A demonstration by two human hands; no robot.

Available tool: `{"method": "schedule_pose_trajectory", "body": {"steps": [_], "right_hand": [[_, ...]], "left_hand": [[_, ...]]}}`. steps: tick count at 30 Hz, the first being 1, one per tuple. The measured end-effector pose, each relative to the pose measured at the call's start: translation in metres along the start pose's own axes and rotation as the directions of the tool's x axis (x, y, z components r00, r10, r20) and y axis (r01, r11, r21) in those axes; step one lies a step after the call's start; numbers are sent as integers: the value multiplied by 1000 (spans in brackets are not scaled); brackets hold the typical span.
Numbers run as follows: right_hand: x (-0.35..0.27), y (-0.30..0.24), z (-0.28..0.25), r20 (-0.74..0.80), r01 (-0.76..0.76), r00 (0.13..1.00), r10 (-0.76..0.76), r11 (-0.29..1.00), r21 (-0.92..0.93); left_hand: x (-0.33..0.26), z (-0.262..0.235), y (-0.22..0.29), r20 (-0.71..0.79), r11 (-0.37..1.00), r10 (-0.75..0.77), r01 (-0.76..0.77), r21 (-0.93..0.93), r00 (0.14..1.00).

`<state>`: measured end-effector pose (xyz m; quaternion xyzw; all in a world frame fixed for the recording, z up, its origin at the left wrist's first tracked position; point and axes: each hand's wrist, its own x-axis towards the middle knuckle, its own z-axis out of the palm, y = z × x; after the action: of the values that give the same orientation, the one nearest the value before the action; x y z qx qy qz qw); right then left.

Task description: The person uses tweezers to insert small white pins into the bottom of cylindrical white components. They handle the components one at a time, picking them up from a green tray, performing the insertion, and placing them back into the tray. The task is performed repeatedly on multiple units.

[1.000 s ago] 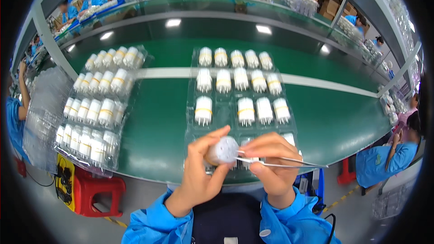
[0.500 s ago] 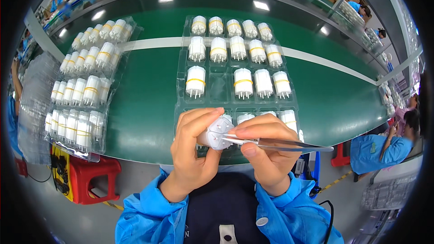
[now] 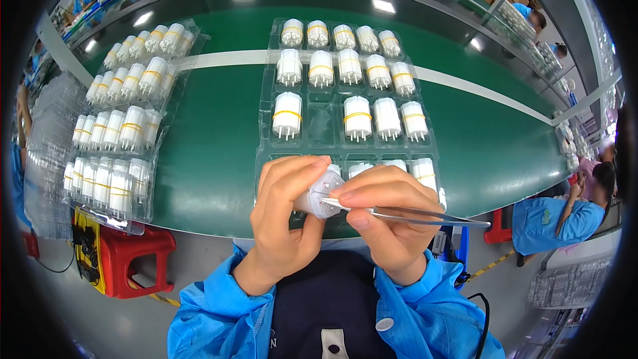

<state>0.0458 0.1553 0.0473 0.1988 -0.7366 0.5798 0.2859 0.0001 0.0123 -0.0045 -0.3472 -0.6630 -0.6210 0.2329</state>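
A long green work table with a pale stripe ran across a factory hall, with people in blue coats seated at its far side and at the right end. At the far left, beside the table's edge, stood a red stool on the grey floor. On the left part of the table lay a clear plastic tray packed with rows of white lamp bodies banded in yellow. In the middle lay a second clear tray, its pockets mostly filled with the same white pieces standing upright, one pocket in the third row bare.

Just in front of that tray's near edge, the left hand was closed around a white lamp body, fingers curled over its top and thumb beneath. Touching it from the right, the right hand pinched a pair of metal tweezers between thumb and fingers; the tips met the white piece while the long end pointed right. Below, blue sleeves framed a dark apron.
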Motion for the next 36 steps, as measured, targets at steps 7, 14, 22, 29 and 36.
{"method": "schedule_pose_trajectory", "body": {"steps": [7,14,22,29,36], "right_hand": [[-1,1,1,-18,9,1000,-9,1000,28],[-1,3,2,-19,7,1000,-7,1000,7],[-1,7,1,-27,23,999,-22,999,39],[-3,10,0,-37,22,999,-19,997,70],[2,4,-1,50,23,999,-21,999,-46]], "left_hand": [[2,-2,2,0,1000,19,-19,19,1000],[1,-5,0,42,999,24,-26,40,999],[5,-7,2,65,999,12,-15,48,998],[6,-10,4,99,998,8,-13,59,995],[6,-11,4,120,996,18,-29,86,993]]}}
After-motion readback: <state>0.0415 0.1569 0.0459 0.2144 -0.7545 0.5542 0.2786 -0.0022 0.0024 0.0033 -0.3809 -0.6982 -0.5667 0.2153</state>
